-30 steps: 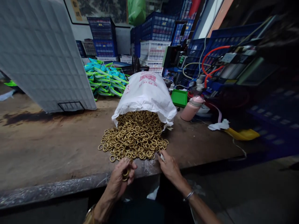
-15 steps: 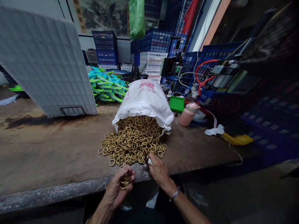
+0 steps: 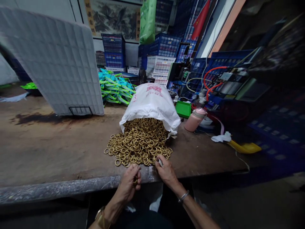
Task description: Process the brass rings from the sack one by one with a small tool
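Turned over since half a second ago, a worker's left hand now shows more of its back, its grip curled around brass-coloured rings, of which only a little is visible between the fingers. Near it, the right hand keeps a narrow pinch on a white piece, too small to identify, at the near edge of the ring pile; whether it touches the rings there cannot be told. A bracelet circles the right wrist. The pile spills onto the brown worktop from the mouth of a white sack, lying on its side with red print on top. To the right of the sack are a green tray and a pink bottle, with a yellow object farther out. On the left stands a tall grey panel, beside heaped blue-and-green goods. Blue crates and white crates rise in stacks behind, near a painting; a red flag hangs to the right.
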Tool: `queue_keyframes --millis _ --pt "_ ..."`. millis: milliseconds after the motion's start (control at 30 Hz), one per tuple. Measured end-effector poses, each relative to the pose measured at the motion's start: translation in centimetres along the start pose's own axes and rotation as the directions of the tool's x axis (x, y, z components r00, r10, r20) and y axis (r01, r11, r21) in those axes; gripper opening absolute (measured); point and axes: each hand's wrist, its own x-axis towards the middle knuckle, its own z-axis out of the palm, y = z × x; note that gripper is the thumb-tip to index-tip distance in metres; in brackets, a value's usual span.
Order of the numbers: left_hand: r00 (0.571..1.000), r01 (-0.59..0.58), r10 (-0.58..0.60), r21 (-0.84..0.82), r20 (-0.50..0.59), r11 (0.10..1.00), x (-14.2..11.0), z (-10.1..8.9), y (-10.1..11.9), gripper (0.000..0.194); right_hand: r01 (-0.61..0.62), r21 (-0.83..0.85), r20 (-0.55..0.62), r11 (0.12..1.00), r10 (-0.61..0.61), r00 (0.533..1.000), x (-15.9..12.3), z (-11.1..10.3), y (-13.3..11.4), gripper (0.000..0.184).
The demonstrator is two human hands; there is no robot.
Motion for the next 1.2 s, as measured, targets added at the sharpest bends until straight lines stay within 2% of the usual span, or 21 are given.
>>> queue_keyframes --millis 100,200,267,333,400,467,567,667,767,867,967,1067,1133,1200 --pt "0.993 -0.12 0.121 0.14 0.003 0.983 0.7 0.4 -0.1 0.032 -0.042 0.148 0.028 0.988 0.039 0.999 0.1 -0.1 -0.8 0.013" --pt "0.98 -0.195 0.2 0.261 0.008 0.946 1.3 0.8 0.1 0.035 -0.13 0.354 0.097 0.926 0.102 0.99 0.0 -0.4 -1.9 0.017" --pt "0.973 -0.224 0.229 0.298 0.019 0.928 1.6 1.2 0.4 0.036 -0.236 0.496 0.187 0.836 0.162 0.969 -0.2 -0.6 -2.8 0.021" --pt "0.972 -0.23 0.235 0.319 0.023 0.919 1.6 1.6 0.7 0.036 -0.354 0.608 0.319 0.711 0.19 0.928 -0.6 -0.8 -3.6 0.024" --pt "0.976 -0.213 0.216 0.333 0.028 0.919 1.5 1.8 0.9 0.034 -0.434 0.671 0.42 0.601 0.174 0.891 -1.0 -0.9 -4.2 0.027" --pt "0.98 -0.193 0.196 0.342 0.027 0.92 1.4 1.8 0.9 0.029 -0.47 0.692 0.467 0.547 0.157 0.87 -1.1 -0.8 -4.6 0.028" --pt "0.978 -0.195 0.21 0.355 -0.002 0.914 1.4 1.5 0.6 0.022 -0.466 0.675 0.479 0.572 0.141 0.867 -1.1 -0.4 -4.8 0.025" --pt "0.962 -0.246 0.274 0.393 -0.015 0.886 1.3 1.2 0.5 0.018 -0.371 0.609 0.413 0.701 0.119 0.903 -0.8 0.0 -4.6 0.021" --pt "0.927 -0.327 0.374 0.484 -0.001 0.812 1.0 1.4 0.8 0.014 -0.242 0.488 0.311 0.839 0.092 0.946 -0.7 0.4 -4.4 0.023" --pt "0.909 -0.361 0.415 0.537 0.023 0.762 0.5 1.5 0.9 0.013 -0.181 0.419 0.261 0.89 0.073 0.962 -0.8 0.9 -4.1 0.024" --pt "0.942 -0.294 0.336 0.49 0.002 0.821 0.3 1.3 0.7 0.017 -0.228 0.466 0.29 0.855 0.095 0.952 -1.1 1.4 -4.0 0.025" --pt "0.986 -0.146 0.167 0.402 -0.018 0.904 0.1 0.7 0.3 0.023 -0.314 0.538 0.358 0.782 0.125 0.925 -1.2 1.6 -4.2 0.026" --pt "0.999 -0.041 0.049 0.333 -0.014 0.942 0.0 0.5 0.2 0.026 -0.389 0.574 0.407 0.72 0.161 0.899 -1.3 1.6 -4.4 0.025" --pt "1.0 0.015 -0.018 0.26 0.009 0.966 -0.1 0.5 0.1 0.027 -0.459 0.598 0.458 0.658 0.189 0.868 -1.2 1.4 -4.6 0.025"
